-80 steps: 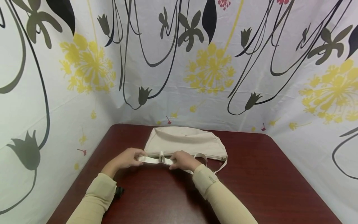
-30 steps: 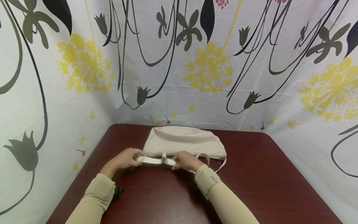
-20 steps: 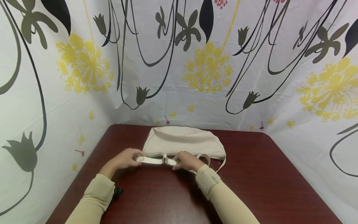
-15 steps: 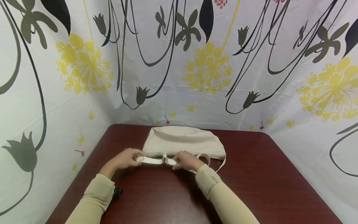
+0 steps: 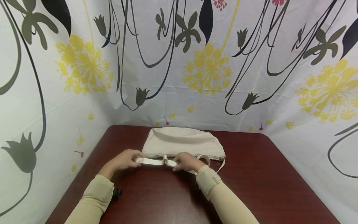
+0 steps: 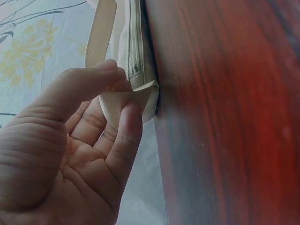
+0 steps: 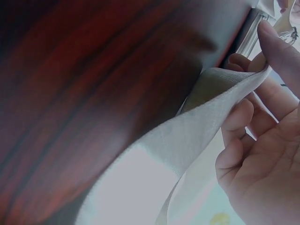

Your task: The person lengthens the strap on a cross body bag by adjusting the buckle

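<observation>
A cream shoulder bag [image 5: 184, 143] lies on the table with its zipper edge toward me. Along that edge its strap [image 5: 151, 161] is stretched between my two hands, a metal buckle [image 5: 165, 161] sitting between them. My left hand [image 5: 127, 159] pinches the strap near the bag's left corner; the left wrist view shows the strap [image 6: 115, 105] between thumb and fingers, close to the zipper's end [image 6: 136, 70]. Just right of the buckle, my right hand [image 5: 186, 161] pinches the strap. In the right wrist view a twisted length of strap [image 7: 159, 140] trails away from those fingers.
The dark red wooden table [image 5: 156, 199] extends around the bag. A white cloth with printed flowers [image 5: 167, 74] hangs along the back and sides. Near my left sleeve is a small black object [image 5: 117, 193]. A strap loop [image 5: 205, 159] curls at the bag's right.
Compared with the oldest frame, the buckle and my right hand sit slightly farther right, the strap between my hands a little longer. Over the last half second the hands have stayed nearly still.
</observation>
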A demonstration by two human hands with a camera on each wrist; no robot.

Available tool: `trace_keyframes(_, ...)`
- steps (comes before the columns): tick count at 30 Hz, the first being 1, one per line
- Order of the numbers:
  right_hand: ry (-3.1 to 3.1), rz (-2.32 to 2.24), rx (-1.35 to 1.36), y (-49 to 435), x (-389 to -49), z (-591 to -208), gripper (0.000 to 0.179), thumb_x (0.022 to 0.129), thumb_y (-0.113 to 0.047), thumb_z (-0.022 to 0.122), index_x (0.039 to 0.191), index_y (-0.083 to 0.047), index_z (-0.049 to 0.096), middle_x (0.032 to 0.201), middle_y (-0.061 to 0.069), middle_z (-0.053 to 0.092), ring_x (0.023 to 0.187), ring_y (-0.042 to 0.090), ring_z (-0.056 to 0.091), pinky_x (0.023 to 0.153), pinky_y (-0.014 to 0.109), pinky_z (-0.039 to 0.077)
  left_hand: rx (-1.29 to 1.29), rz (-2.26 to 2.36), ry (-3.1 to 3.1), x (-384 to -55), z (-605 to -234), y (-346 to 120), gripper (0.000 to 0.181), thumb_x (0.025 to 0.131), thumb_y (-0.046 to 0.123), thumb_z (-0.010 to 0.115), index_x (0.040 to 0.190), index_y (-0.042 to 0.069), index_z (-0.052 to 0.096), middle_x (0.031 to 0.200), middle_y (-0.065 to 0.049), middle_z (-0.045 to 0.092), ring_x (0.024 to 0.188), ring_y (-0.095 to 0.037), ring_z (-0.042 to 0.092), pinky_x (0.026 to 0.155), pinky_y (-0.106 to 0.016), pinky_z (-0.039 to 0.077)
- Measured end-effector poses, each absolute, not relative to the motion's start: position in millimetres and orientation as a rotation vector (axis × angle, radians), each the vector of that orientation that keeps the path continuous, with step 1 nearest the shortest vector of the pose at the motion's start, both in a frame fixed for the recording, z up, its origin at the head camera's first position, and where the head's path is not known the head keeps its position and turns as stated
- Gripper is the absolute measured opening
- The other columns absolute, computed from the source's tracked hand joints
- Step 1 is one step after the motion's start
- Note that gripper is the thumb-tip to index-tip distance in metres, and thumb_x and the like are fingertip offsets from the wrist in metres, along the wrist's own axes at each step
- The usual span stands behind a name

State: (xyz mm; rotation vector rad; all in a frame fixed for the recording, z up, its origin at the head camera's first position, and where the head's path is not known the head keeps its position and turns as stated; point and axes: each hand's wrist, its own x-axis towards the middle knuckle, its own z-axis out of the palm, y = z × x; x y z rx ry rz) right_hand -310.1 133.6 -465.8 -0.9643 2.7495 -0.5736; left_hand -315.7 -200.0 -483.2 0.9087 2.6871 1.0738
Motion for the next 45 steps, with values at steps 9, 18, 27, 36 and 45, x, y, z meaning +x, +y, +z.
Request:
trace_keyframes(9,2.789,-0.532,-0.986,141.0,-308.6,-462.2,0.019,0.081,-0.017,0.086,0.078,-0.01,0.069,0.065,-0.01,0.041,0.064,0.009,0.04,0.066,0.028,0.038,0.911,1.09,2.683,-318.2,-484.9,-201.1,0.024,0.087,0.011,0.079,0.11,0.013,0.073,0.103,0.0,0.069,0.085,-0.015,0.057,0.075,-0.031,0.048)
trace_keyframes(18,2.776,-0.557,-1.035,156.3,-311.3,-465.3,0.049,0.083,-0.014,0.083,0.062,-0.017,0.038,0.057,-0.01,0.025,0.054,0.006,0.026,0.058,0.024,0.031,0.926,1.064,2.706,-318.6,-485.4,-202.8,0.025,0.086,0.011,0.078,0.11,0.013,0.073,0.108,-0.003,0.069,0.086,-0.016,0.056,0.075,-0.032,0.046)
trace_keyframes(27,2.772,-0.601,-1.044,159.9,-309.6,-462.5,0.05,0.084,-0.012,0.082,0.063,-0.015,0.037,0.059,-0.008,0.027,0.056,0.007,0.027,0.059,0.025,0.03,0.927,0.974,2.726,-313.4,-478.7,-196.3,0.031,0.086,0.013,0.08,0.115,0.009,0.071,0.112,-0.005,0.07,0.093,-0.021,0.06,0.082,-0.039,0.048)
trace_keyframes(36,2.816,-0.585,-1.068,156.5,-304.1,-458.0,0.034,0.083,-0.017,0.083,0.068,-0.014,0.052,0.071,-0.007,0.04,0.07,0.009,0.04,0.067,0.028,0.035,0.975,0.912,2.741,-302.5,-459.0,-157.9,0.049,0.086,0.018,0.082,0.127,-0.002,0.063,0.12,-0.017,0.068,0.111,-0.032,0.064,0.095,-0.05,0.05)
trace_keyframes(45,2.824,-0.682,-1.062,152.9,-300.6,-456.4,0.016,0.084,-0.019,0.084,0.086,-0.009,0.072,0.078,-0.007,0.05,0.071,0.007,0.043,0.069,0.026,0.04,1.097,0.95,2.701,-302.2,-461.8,-108.0,0.055,0.088,0.029,0.081,0.131,0.002,0.06,0.123,-0.01,0.069,0.115,-0.027,0.064,0.099,-0.044,0.049)
